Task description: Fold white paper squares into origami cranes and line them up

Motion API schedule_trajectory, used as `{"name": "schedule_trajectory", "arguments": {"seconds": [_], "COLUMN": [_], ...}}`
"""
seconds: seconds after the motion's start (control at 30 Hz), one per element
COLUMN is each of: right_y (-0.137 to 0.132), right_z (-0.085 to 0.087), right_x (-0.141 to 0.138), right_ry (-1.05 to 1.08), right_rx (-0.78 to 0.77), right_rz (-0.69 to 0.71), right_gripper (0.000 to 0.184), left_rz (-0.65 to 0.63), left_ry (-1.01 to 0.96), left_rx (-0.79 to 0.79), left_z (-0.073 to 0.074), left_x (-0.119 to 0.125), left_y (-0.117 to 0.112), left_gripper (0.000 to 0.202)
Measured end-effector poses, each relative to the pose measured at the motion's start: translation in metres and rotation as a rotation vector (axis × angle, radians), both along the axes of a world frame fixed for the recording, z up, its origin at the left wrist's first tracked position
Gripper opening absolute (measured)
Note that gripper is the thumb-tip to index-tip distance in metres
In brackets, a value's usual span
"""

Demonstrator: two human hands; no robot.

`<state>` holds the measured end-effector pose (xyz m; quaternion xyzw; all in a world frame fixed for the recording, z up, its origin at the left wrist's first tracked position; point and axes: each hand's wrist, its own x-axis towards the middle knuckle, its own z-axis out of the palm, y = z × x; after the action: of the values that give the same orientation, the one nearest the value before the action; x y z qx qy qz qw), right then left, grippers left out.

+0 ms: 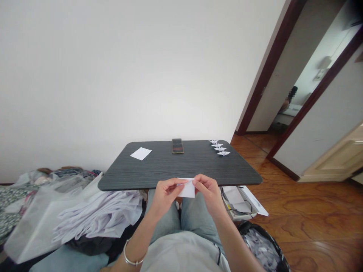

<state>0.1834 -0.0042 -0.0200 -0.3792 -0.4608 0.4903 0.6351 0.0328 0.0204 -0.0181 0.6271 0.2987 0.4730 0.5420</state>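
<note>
A small folded piece of white paper (187, 190) is held up in front of the near edge of the dark table (159, 170). My left hand (168, 193) pinches its left side between thumb and fingers. Its upper right corner is pinched by my right hand (207, 190). Part of the paper is hidden behind my fingers. On the table's left lies a flat sheet of white paper (141, 153). Several white folded paper cranes (223, 153) stand in a row at the right.
A dark phone-like object (177, 146) lies at the table's back middle. Clothes and fabric (102, 213) are piled at the left. Right of my legs are a box with cables (238, 206) and a black-lined bin (262, 245) of paper scraps. A person is partly visible through the doorway.
</note>
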Motion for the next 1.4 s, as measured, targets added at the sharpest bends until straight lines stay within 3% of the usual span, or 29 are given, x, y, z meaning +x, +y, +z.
{"name": "schedule_trajectory", "arguments": {"seconds": [0.3, 0.63, 1.0, 1.4], "right_y": [-0.0006, -0.0023, -0.0026, -0.004], "right_z": [0.002, 0.0047, 0.0043, 0.005], "right_x": [-0.0003, 0.0, -0.002, 0.0004], "right_ry": [-0.051, -0.09, -0.051, -0.093], "right_rx": [0.039, 0.048, 0.061, 0.085], "right_rz": [-0.021, -0.035, -0.065, -0.074], "right_gripper": [0.024, 0.023, 0.022, 0.02], "left_rz": [0.03, 0.014, 0.016, 0.023], "left_ry": [0.064, -0.002, 0.059, 0.035], "left_rx": [0.077, -0.02, 0.069, 0.026], "left_z": [0.0022, 0.0024, 0.0024, 0.0039], "left_x": [-0.0013, 0.0, 0.0001, -0.0004], "left_y": [0.0012, -0.0011, -0.0008, -0.0013], "left_gripper": [0.02, 0.021, 0.019, 0.019]}}
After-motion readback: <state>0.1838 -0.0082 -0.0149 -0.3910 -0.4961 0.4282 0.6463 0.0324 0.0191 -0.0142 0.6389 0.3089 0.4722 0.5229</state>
